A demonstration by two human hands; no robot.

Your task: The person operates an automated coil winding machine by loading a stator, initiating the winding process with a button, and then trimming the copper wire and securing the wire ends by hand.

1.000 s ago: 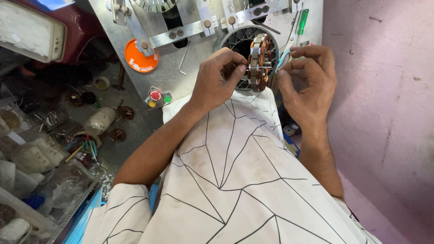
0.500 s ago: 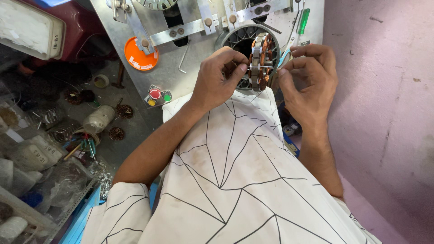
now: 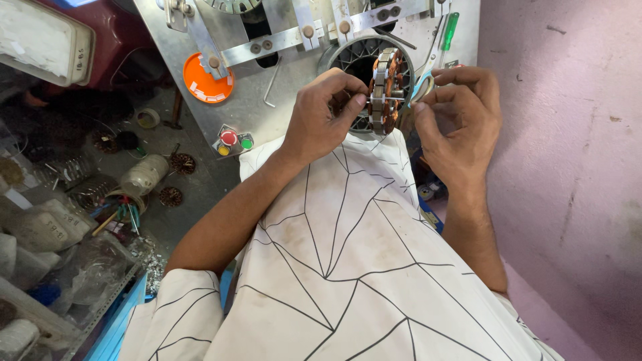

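Head view, looking down past a white shirt with black line pattern. Left hand is curled, fingers pinched narrow on the left face of a motor stator, a ring of stacked steel with copper windings, held on edge between both hands. Right hand is also curled tight, thumb and forefinger pinching at the stator's right side; a pale blue scissor handle sits against its fingertips, and whether it is gripped or only touching I cannot tell. The stator stands upright just in front of a round dark opening with metal ribs in a grey metal machine panel beyond the hands.

On the panel, left of the left hand: an orange round disc, and lower, near the left wrist, a small box with red, green and yellow push buttons. A bent metal hex key lies on the panel between the disc and the left hand. A green-handled tool sticks up above the right hand. Metal bracket bars with bolts cross the panel above both hands.

Far left of the left forearm: a cluttered bench with a roll of tape, small copper coils and clear plastic bags. A pink wall lies right of the right hand.
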